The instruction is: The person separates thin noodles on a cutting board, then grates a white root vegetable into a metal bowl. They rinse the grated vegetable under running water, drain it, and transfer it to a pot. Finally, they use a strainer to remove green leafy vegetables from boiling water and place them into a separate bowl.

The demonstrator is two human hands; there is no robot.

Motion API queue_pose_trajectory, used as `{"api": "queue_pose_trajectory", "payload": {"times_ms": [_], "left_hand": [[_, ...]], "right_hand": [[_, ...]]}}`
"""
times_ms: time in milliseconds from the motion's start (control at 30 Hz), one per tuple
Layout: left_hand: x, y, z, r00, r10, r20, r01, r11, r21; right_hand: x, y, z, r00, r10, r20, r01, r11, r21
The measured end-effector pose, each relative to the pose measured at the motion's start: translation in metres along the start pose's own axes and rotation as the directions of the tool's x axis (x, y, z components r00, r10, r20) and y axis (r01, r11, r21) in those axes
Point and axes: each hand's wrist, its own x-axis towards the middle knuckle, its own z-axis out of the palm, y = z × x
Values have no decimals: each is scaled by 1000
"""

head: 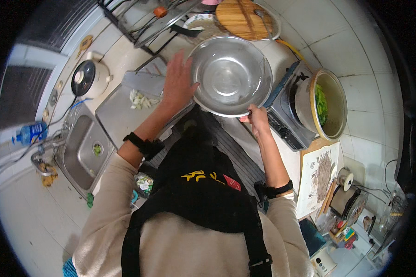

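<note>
A wide stainless steel basin (225, 78) is in front of me, with shiny reflections inside. Its near right rim is gripped by my right hand (258, 117), thumb and fingers pinching the edge. My left hand (178, 83) is at the basin's left side, fingers spread apart; it looks flat and slightly blurred, and whether it touches the rim is hard to tell. Left of that hand, pale chopped vegetable pieces (142, 99) lie on a metal board (116, 119) beside the sink. A cleaver-like blade (142, 83) rests just above them.
On the right, a portable gas stove (286, 128) carries a large pot (306, 107) holding green leaves. Behind the basin are a round wooden board (244, 19) and a patterned bowl (202, 24). A sink (86, 152) and a lidded electric cooker (90, 78) are at left. Noodles (323, 176) lie on a white board.
</note>
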Motion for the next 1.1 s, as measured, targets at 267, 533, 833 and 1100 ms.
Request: {"api": "queue_pose_trajectory", "payload": {"times_ms": [267, 533, 833, 1100], "left_hand": [[-58, -45, -9, 459, -141, 877, 372, 927, -46], [-191, -73, -61, 355, -819, 451, 778, 526, 342], [-289, -155, -110, 425, -863, 273, 904, 423, -71], [-438, -184, -246, 510, -178, 842, 751, 570, -335]], "right_hand": [[-60, 5, 68, 930, 13, 367, 102, 951, -292], [-118, 59, 191, 733, 146, 664, 215, 877, -430], [-188, 130, 341, 539, 365, 759, 251, 791, -558], [-181, 152, 443, 578, 222, 786, 447, 719, -532]]}}
